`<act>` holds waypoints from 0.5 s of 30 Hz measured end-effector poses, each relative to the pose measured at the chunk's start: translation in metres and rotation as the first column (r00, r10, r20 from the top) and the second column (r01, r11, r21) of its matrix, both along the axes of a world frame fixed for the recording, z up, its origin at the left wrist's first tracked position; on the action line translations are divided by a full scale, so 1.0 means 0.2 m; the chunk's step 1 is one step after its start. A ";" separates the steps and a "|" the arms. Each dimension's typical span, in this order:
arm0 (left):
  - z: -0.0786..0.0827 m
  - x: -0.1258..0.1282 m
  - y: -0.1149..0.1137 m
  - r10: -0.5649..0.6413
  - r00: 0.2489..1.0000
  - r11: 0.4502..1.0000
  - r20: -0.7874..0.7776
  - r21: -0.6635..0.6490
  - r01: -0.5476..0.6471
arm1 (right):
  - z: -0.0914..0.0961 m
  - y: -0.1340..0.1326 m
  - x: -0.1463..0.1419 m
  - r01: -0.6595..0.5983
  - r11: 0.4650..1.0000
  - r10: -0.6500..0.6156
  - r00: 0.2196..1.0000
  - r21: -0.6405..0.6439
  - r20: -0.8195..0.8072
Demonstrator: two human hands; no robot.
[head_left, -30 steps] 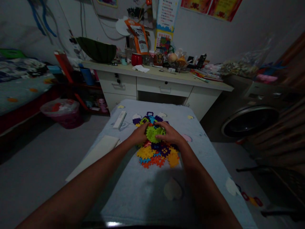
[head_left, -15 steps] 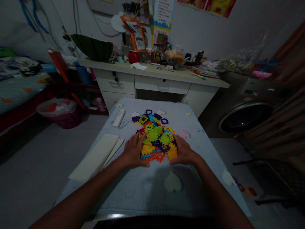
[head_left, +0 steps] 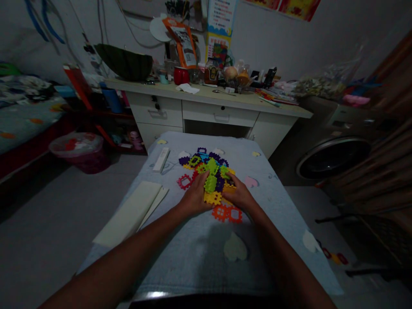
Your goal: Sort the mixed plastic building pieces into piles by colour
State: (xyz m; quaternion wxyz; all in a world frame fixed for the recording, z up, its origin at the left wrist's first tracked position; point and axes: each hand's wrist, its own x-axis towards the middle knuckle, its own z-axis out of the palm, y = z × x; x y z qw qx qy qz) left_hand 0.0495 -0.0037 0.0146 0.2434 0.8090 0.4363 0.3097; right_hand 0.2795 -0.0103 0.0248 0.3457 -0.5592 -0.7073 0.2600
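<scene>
A heap of colourful interlocking plastic building pieces (head_left: 210, 184), with toothed edges, lies on the light blue cloth (head_left: 180, 262). My left hand (head_left: 195, 196) curls around the left side of a clump of green and yellow pieces, thumb near its front. From the right, my right hand (head_left: 240, 194) grips the same clump, its fingers bent over yellow and purple pieces. Two orange pieces (head_left: 227, 213) lie in front of the hands. Beside my left fingers is a red square-holed piece (head_left: 184, 182). The undersides of the held pieces are hidden.
Folded pale paper (head_left: 131, 210) and a white narrow box (head_left: 161, 159) lie on the table's left. Behind stands a white desk (head_left: 209, 98) crowded with jars and packets. A washing machine (head_left: 322, 128) is at right, a pink waste bin (head_left: 80, 154) at left.
Both hands have moved inward and squeezed the pieces closer together. The left hand shifted right, uncovering the red piece. The orange pieces now lie apart at the front right.
</scene>
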 end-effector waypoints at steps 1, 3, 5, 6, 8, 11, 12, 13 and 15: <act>0.00 0.02 0.01 0.016 0.999 1.000 0.031 -0.006 -0.016 | 0.00 0.01 -0.01 -0.002 1.000 0.001 0.999 -0.015 -0.053; 0.01 0.06 0.05 0.042 0.995 0.999 0.086 -0.015 -0.041 | 0.02 0.03 -0.04 -0.019 0.999 0.011 0.987 -0.047 -0.162; 0.03 0.09 0.09 0.041 0.993 0.999 0.111 -0.024 -0.038 | 0.05 0.05 -0.05 -0.026 0.998 0.009 0.968 -0.065 -0.252; 0.05 0.11 0.11 0.019 0.993 0.999 0.114 -0.034 -0.016 | 0.07 0.06 -0.05 -0.018 0.998 -0.001 0.958 -0.063 -0.286; 0.10 0.12 0.14 -0.021 0.989 0.998 0.147 -0.057 0.030 | 0.10 0.10 -0.05 0.011 0.999 -0.025 0.941 -0.044 -0.339; 0.19 0.11 0.19 0.014 0.988 0.988 0.154 -0.157 0.011 | 0.13 0.16 -0.04 0.058 0.998 -0.060 0.923 -0.017 -0.380; 0.22 0.09 0.21 0.006 0.989 0.981 0.148 -0.192 0.023 | 0.14 0.18 -0.04 0.076 0.997 -0.075 0.923 -0.011 -0.378; 0.24 0.07 0.23 -0.022 0.989 0.976 0.147 -0.212 0.053 | 0.15 0.20 -0.04 0.096 0.995 -0.092 0.925 -0.007 -0.369; 0.27 0.02 0.28 -0.079 0.985 0.969 0.153 -0.221 0.112 | 0.15 0.25 -0.05 0.152 0.988 -0.140 0.932 0.011 -0.335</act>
